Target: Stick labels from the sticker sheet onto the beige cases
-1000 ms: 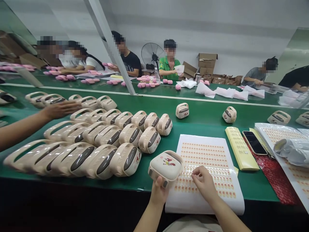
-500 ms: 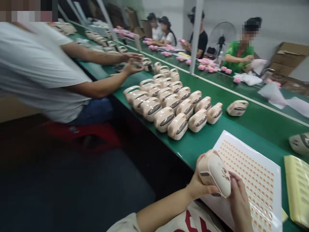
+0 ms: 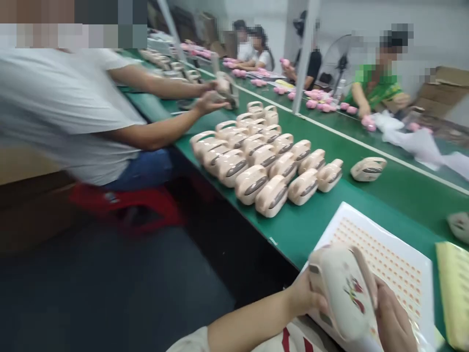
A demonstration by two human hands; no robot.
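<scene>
Nearest me, my left hand (image 3: 306, 296) was wrapped around a rounded cream plastic case with a carry handle (image 3: 348, 293), its thumb and fingers gripping the side with the grey inserts. My right hand (image 3: 395, 313) was against the handle side, its fingers partly hidden, so I could not tell how tightly they closed or whether they pinched anything small. The case was tilted above the near part of a white sheet of small orange stickers (image 3: 427, 278), its red-and-green motif facing me.

That motif was on the panel, so I judged the decoration there done; whether the hidden side lacked anything, I could not tell. Many stickers were left on the sheet, which lay beside a yellow packet (image 3: 450, 288) on the green tabletop (image 3: 366, 200).

Beyond, a block of matching cream cases (image 3: 271, 195) stood in rows, but blur hid whether each was finished. Another cream case (image 3: 368, 168) stood apart from them. To the left, a co-worker's hands (image 3: 212, 100) held a similar piece; across the table, a person in green (image 3: 377, 88) reached among small pink items (image 3: 324, 105).
</scene>
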